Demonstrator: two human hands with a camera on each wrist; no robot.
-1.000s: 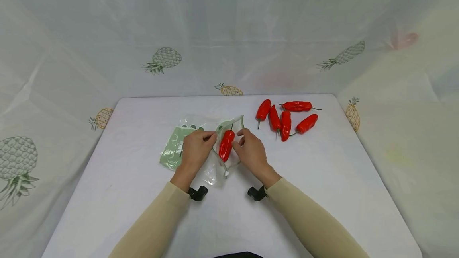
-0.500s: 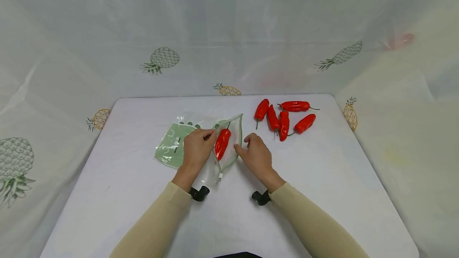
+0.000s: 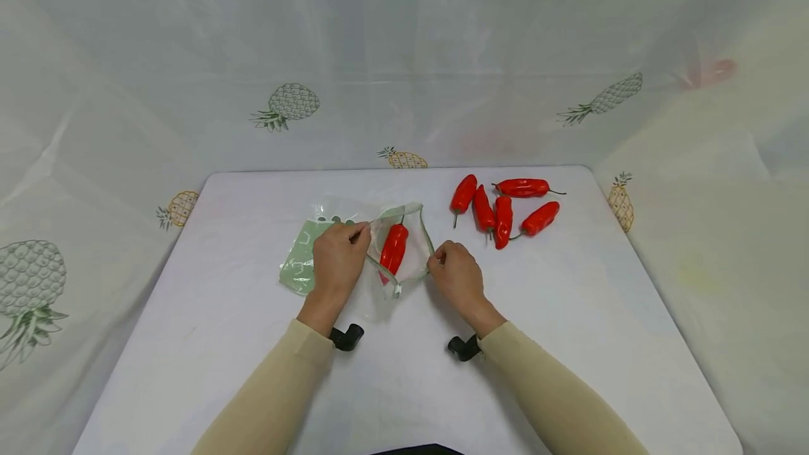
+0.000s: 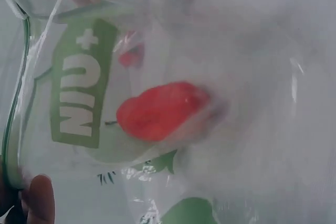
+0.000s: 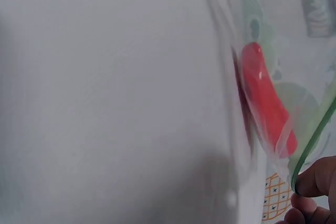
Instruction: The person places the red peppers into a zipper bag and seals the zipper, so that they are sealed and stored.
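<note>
A clear zip bag (image 3: 413,248) with green edging and green print lies mid-table, its mouth spread wide. One red chili pepper (image 3: 393,250) is inside it, stem toward the far side; through the film the chili pepper (image 4: 160,109) also shows in the left wrist view. My left hand (image 3: 335,258) pinches the left edge of the mouth. Opposite it, my right hand (image 3: 456,274) pinches the right edge; the right wrist view shows thumb and fingers (image 5: 315,179) on the green zip strip. A white slider (image 3: 397,291) sits at the mouth's near corner.
Several loose red chili peppers (image 3: 503,222) lie at the table's back right. Part of the bag's green printed panel (image 3: 298,258) extends left, partly behind my left hand. A pineapple-print curtain (image 3: 404,55) hangs behind the white table (image 3: 569,357).
The right hand, fingers loose near the bag half a second ago, now pinches its right edge. My left hand has shifted slightly left, and the mouth is spread wider.
</note>
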